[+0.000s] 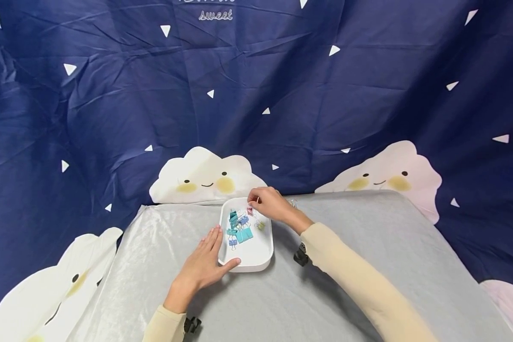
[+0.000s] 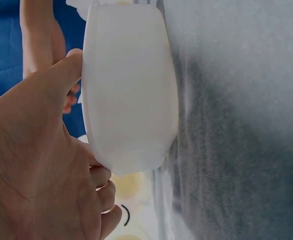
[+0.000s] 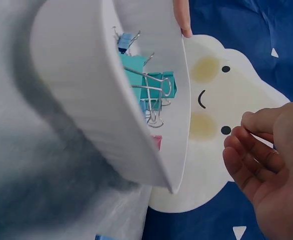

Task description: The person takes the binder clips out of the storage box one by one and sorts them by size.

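A white tray (image 1: 256, 259) holds several binder clips. Among them are a teal clip (image 1: 244, 234), a blue clip (image 1: 232, 242), a red clip (image 1: 250, 211) and a yellow clip (image 1: 261, 225). My left hand (image 1: 203, 259) steadies the tray at its near left corner, fingers along the left rim and thumb on the front rim. Over the far right rim is my right hand (image 1: 270, 203), close to the red clip. In the right wrist view its fingers are loosely bent, thumb near the index fingertip, with nothing visible between them.
Beyond the right wrist, a silver-handled clip (image 1: 294, 203) lies on the grey cloth-covered table (image 1: 346, 213). A dark blue curtain (image 1: 256, 61) with white clouds hangs right behind the table's back edge. Black wrist mounts sit below both forearms.
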A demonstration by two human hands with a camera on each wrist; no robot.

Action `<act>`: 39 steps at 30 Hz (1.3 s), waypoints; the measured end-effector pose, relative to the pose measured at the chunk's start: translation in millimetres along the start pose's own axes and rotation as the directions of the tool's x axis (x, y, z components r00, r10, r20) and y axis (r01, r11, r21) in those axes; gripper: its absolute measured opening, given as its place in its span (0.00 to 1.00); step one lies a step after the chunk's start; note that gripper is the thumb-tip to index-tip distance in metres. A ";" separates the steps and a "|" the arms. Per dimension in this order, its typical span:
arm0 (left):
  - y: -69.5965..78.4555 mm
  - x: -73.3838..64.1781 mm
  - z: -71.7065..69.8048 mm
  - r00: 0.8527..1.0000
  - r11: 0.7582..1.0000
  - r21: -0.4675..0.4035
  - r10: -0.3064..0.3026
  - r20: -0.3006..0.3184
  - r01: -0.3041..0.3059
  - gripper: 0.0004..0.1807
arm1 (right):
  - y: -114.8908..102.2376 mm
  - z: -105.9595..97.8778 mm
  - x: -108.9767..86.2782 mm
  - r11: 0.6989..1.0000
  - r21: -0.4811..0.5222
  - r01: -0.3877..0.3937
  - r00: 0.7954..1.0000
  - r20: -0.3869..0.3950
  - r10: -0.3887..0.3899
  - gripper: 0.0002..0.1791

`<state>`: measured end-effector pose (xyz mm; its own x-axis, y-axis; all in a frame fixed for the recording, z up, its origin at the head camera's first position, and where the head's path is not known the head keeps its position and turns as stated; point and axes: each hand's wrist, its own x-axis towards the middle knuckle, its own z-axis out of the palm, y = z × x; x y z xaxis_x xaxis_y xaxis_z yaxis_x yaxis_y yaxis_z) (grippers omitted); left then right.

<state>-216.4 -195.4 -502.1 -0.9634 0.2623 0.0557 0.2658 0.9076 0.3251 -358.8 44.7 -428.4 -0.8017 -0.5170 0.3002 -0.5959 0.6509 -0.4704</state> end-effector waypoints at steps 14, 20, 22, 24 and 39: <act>-0.2 0.0 0.3 1.000 1.000 0.000 -0.006 0.019 0.006 0.60 | -24.3 26.1 28.5 0.999 -0.044 0.001 0.994 0.109 0.004 0.05; -0.1 -1.0 0.0 1.000 1.000 0.003 0.009 0.002 -0.009 0.60 | -25.5 40.7 30.7 0.996 -0.075 -0.042 0.984 0.167 0.054 0.10; -0.1 -0.9 -0.3 1.000 1.000 0.003 0.016 -0.006 -0.016 0.59 | -26.5 45.6 30.8 0.994 -0.093 -0.061 0.979 0.190 0.078 0.13; -0.1 -0.9 -0.4 1.000 1.000 -0.001 0.020 -0.015 -0.020 0.59 | -27.8 50.6 30.7 0.990 -0.117 -0.079 0.971 0.215 0.103 0.17; -2.9 0.1 2.3 1.000 1.000 0.019 -0.006 0.011 0.005 0.60 | -29.2 75.5 21.9 0.982 -0.183 -0.053 0.927 0.356 0.116 0.12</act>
<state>-217.2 -197.3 -505.2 -0.9644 0.2608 0.0436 0.2613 0.9149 0.3078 -355.3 -27.6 -470.7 -0.7954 -0.6018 -0.0719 -0.5514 0.7678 -0.3262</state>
